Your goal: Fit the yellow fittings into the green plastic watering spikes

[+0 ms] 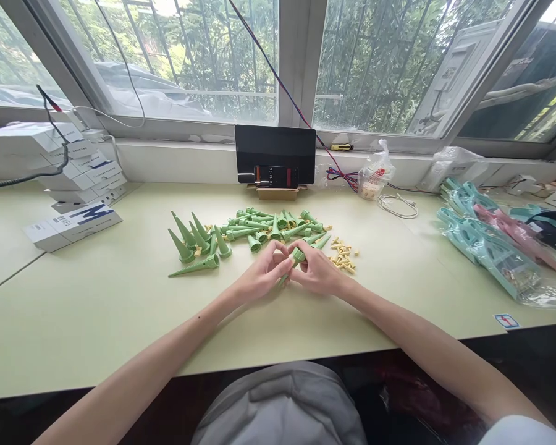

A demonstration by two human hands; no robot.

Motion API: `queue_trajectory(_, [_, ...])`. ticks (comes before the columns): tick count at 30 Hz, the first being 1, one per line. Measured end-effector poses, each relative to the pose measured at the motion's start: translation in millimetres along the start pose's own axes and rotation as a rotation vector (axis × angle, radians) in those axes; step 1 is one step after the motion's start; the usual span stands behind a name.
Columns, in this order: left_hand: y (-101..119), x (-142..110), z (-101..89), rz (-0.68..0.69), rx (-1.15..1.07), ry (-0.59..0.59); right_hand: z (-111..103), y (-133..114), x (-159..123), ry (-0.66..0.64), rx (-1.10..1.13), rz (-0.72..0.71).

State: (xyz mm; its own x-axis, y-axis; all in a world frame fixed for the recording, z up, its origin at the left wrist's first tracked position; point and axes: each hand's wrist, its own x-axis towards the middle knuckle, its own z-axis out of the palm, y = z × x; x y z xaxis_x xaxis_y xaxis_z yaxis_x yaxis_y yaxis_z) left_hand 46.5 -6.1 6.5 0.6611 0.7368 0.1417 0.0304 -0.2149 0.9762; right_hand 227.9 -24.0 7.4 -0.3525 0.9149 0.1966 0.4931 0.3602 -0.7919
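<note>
1 green spike (298, 255) is being pinched by the right hand (319, 271) near its wide end; whether it is also being gripped by the adjacent left hand (265, 272) cannot be told. Its long axis is being held diagonally, narrow end near-left.

right sleeve (516, 431): white | clothing (280, 408): grey, creased | left forearm (167, 353): bare | right forearm (412, 321): bare | fingers (282, 268): bare
</note>
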Motion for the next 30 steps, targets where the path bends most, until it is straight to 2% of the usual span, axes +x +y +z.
queue_trajectory(13, [-2.3, 0.8, -2.9, 0.013, 0.026, 0.032, -1.1, 2.7, 0.8, -0.021, -0.007, -0.044])
queue_trajectory(20, [-3.2, 0.4, -7.3, -0.074, -0.153, -0.058, -1.0, -0.1, -0.4, -0.020, 0.019, -0.051])
queue_trajectory(25, [-9.4, 0.5, -8.7, -0.140, -0.324, -0.089, -0.2, -1.4, 0.9, -0.016, 0.070, 0.016])
queue_trajectory(30, [-11.2, 2.3, -6.9, -0.213, -0.480, -0.098, 1.8, 1.7, 3.3, 0.010, 0.101, 0.017])
